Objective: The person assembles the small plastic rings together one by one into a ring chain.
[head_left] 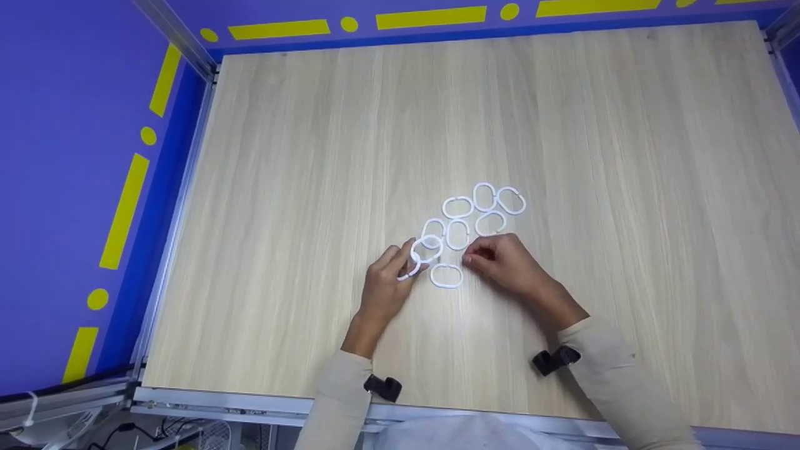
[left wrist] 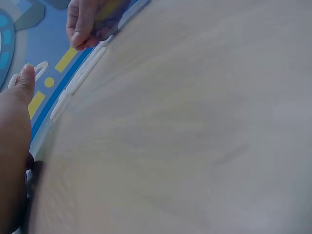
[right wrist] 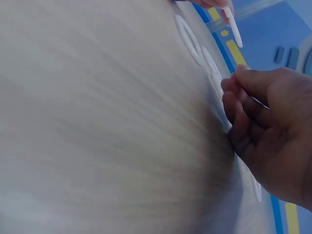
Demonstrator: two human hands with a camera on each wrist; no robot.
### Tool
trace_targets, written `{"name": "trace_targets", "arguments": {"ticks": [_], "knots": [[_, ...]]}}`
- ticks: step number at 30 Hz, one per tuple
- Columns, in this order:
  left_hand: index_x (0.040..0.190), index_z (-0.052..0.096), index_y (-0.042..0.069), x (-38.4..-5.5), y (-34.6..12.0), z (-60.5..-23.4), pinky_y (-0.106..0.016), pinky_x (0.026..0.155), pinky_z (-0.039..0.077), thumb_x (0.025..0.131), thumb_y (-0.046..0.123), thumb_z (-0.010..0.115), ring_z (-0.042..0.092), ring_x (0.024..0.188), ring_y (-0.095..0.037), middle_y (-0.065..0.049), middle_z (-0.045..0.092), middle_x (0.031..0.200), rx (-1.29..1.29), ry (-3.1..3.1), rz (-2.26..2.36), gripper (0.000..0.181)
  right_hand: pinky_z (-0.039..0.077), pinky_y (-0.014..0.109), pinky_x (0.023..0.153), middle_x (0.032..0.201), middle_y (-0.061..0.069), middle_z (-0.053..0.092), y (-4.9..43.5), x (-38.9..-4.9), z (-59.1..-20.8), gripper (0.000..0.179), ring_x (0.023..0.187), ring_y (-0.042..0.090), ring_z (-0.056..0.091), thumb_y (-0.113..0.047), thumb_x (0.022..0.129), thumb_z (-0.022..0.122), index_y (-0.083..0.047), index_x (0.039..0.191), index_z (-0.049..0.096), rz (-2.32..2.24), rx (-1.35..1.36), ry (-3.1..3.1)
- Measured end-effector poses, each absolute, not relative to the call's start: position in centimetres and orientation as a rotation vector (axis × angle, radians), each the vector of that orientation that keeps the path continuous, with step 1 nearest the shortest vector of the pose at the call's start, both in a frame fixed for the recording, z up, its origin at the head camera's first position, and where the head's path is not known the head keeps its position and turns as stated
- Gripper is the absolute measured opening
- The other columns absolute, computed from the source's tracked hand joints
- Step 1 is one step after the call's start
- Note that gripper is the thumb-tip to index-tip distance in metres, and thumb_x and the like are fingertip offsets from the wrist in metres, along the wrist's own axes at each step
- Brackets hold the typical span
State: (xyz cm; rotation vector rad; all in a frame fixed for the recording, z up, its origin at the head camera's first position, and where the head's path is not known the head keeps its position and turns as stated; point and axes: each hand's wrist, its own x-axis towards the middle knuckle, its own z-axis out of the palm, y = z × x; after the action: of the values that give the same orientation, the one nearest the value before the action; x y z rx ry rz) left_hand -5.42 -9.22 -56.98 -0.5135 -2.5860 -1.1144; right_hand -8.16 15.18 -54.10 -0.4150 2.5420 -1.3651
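My left hand holds a white plastic chain link between thumb and fingers. Hooked to it is a second white link, which overlaps a third link; I cannot tell whether those two are joined. Just right of the left hand, a loose oval link lies on the table. My right hand is beside it, fingers curled and thumb tip against the index fingertip, with nothing visible between them. In the right wrist view the left hand's link hangs off the table.
Several more white links lie just beyond the hands, among them an upright oval, one near the right knuckles and one farthest right. The wooden table is bounded by a blue-purple panel at left and back.
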Motion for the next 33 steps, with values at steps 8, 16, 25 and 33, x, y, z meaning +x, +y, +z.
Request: {"name": "trace_targets", "arguments": {"ticks": [8,16,25,33], "knots": [[0.124,0.069,-0.002,-5.6,-9.2,-57.1,-0.021,0.059,0.049,0.086,0.025,0.078,0.049,0.065,-0.006,-0.004,0.059,0.076,-0.503,-2.566,-1.100,0.048,0.042,0.028,0.064,0.074,-0.002,0.068,13.2,-7.2,-54.2,0.010,0.067,0.010,0.054,-0.022,0.085,0.082,-0.013,0.084,0.077,-0.986,-0.489,2.812],[0.126,0.068,-0.001,-5.4,-9.2,-57.0,-0.022,0.061,0.051,0.088,0.029,0.077,0.050,0.066,-0.006,-0.005,0.061,0.078,-0.466,-2.598,-1.119,0.049,0.048,0.035,0.069,0.080,0.001,0.071,14.1,-7.3,-54.1,0.006,0.073,0.014,0.060,-0.016,0.087,0.080,-0.012,0.085,0.076,-0.956,-0.486,2.823],[0.128,0.068,0.000,-5.3,-9.1,-57.2,-0.021,0.062,0.051,0.089,0.029,0.075,0.054,0.066,-0.008,-0.004,0.061,0.080,-0.442,-2.609,-1.138,0.049,0.045,0.033,0.067,0.079,0.001,0.067,14.7,-6.0,-53.9,0.024,0.072,0.015,0.057,-0.032,0.083,0.084,-0.011,0.090,0.074,-0.923,-0.393,2.877],[0.126,0.068,0.000,-5.4,-9.1,-57.0,-0.021,0.061,0.051,0.088,0.028,0.076,0.053,0.064,-0.010,-0.005,0.062,0.080,-0.476,-2.591,-1.109,0.048,0.042,0.036,0.061,0.082,0.005,0.061,13.9,-4.4,-54.1,0.060,0.068,0.019,0.052,-0.055,0.068,0.089,-0.008,0.099,0.069,-0.666,-0.294,2.994]]}}
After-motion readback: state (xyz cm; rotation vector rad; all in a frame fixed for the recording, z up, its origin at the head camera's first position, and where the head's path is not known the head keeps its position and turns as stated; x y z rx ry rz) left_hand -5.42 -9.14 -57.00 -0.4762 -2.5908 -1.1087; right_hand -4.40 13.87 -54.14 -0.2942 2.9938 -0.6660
